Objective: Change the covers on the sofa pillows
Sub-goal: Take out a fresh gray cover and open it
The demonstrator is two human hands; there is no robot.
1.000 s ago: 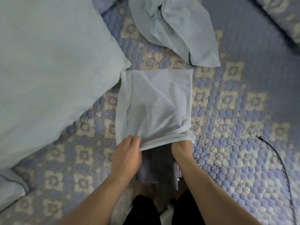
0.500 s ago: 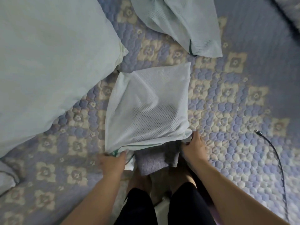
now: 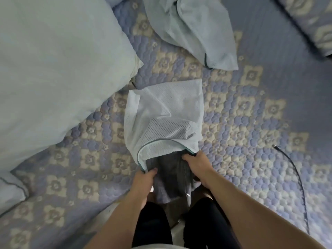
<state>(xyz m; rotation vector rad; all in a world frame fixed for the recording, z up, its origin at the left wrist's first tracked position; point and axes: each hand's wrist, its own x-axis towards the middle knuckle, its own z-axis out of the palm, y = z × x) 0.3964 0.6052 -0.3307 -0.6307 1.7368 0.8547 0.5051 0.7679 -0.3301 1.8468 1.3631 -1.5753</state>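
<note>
A pale blue mesh pillow cover lies on the quilted sofa surface, its teal-edged opening toward me. A dark grey pillow sticks out of that opening, partly inside. My left hand grips the left edge of the opening. At the opening's right corner, my right hand holds the edge with curled fingers. A second pale blue cover lies crumpled further back.
A large pale blue pillow fills the left side. Another pale pillow corner shows at the lower left. A dark cable lies on the quilt at the right. A patterned cushion sits at the top right.
Both hands have shifted on the cover's opening, which now gapes wider in an arch. More of the grey pillow shows outside the opening.
</note>
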